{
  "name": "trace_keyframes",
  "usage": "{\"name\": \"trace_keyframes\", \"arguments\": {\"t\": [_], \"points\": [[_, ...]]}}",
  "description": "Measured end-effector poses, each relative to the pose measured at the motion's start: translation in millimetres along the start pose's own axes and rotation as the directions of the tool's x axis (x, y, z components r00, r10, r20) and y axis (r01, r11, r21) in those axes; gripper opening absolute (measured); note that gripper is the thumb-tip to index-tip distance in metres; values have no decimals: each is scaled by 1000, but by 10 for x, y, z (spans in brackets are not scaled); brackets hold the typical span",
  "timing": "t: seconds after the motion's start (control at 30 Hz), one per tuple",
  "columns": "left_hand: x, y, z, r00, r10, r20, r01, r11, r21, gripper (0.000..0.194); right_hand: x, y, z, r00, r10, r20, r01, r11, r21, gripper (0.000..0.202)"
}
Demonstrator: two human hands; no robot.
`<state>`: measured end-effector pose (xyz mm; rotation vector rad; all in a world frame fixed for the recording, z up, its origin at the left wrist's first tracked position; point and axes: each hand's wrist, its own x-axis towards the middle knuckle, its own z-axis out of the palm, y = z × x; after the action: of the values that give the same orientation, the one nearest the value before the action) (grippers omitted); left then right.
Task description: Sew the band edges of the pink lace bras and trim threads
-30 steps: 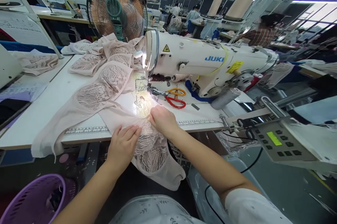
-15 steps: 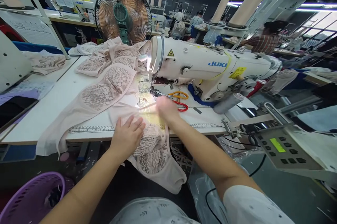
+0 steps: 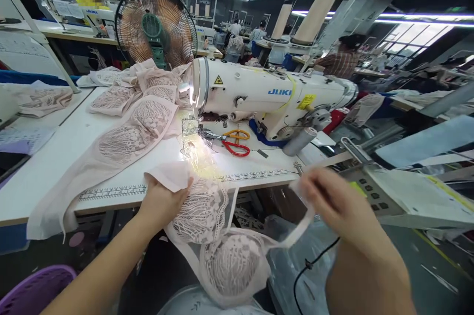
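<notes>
A pale pink lace bra hangs over the table's front edge, its cups below the tabletop. My left hand is closed on the bra's left wing, whose end folds up over my fingers. Out to the right, my right hand pinches a light band stretching from the other cup. Behind them stands a white sewing machine, its lamp lit over the needle area. Beside the needle lie scissors with a red handle and others with an orange handle. Another lace bra lies on the table's left.
A large fan stands behind the pile of lace pieces. A grey thread cone and a control box are at the right. A purple basket sits at lower left. Other people sit farther back.
My right hand has moved from near the needle to the far right, drawing the band out. My left hand has closed on the fabric and lifted its end. The view has shifted right.
</notes>
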<state>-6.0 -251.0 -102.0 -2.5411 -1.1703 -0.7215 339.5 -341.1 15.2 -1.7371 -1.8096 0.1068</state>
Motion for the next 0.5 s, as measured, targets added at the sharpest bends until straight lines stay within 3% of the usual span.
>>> {"name": "trace_keyframes", "arguments": {"t": [0.03,0.07,0.13,0.17,0.23,0.3,0.33,0.4,0.47,0.5], "points": [[22,-41,-10,999,36,18,-36,999,1,34,-136,-17,-9,978,-90,187,69,991,117,39],[57,-84,-26,996,81,48,-80,997,-8,34,-234,-10,22,912,-192,363,108,965,239,47],[160,-163,-72,979,161,123,-151,985,-84,33,-308,90,215,718,-324,616,41,904,426,55],[224,-197,-94,969,186,165,-162,976,-147,33,-296,174,379,633,-319,705,-44,895,444,54],[356,-253,-120,956,197,219,-135,954,-268,34,-226,347,823,659,-205,724,-272,832,483,64],[476,-304,-100,966,157,207,-80,938,-338,36,-158,433,1353,697,-127,706,-449,691,567,80],[528,-334,-71,976,116,182,-46,935,-351,36,-139,421,1617,709,-155,688,-484,603,634,87],[615,-405,14,991,27,132,21,936,-352,35,-137,294,2072,727,-201,656,-482,530,697,99],[687,-486,108,992,-22,126,63,942,-329,30,-172,97,2371,744,-280,606,-483,400,779,101],[719,-526,148,990,-22,140,65,948,-311,28,-194,4,2454,743,-301,598,-482,380,790,96]]}}
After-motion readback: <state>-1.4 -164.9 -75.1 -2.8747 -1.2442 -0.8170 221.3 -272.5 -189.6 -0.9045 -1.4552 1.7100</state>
